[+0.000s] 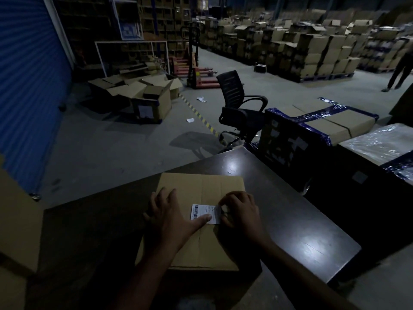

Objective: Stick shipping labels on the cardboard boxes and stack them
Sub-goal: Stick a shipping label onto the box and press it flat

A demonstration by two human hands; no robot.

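Note:
A closed cardboard box (201,186) lies flat on the dark table (301,231) in front of me. A white shipping label (202,210) with a barcode sits on the box top, near its centre seam. My left hand (169,215) lies spread on the box, and its thumb presses down on the label's lower edge. My right hand (240,211) has its fingers curled at the label's right edge and pinches that edge; part of the label is hidden under it.
A tall cardboard box (15,220) stands at the table's left. Wrapped boxes with blue tape (335,124) stand right of the table. A black office chair (239,106) is beyond it. Open boxes (143,92), a pallet jack (196,72) and stacked cartons (301,48) fill the warehouse. A person (400,70) stands far right.

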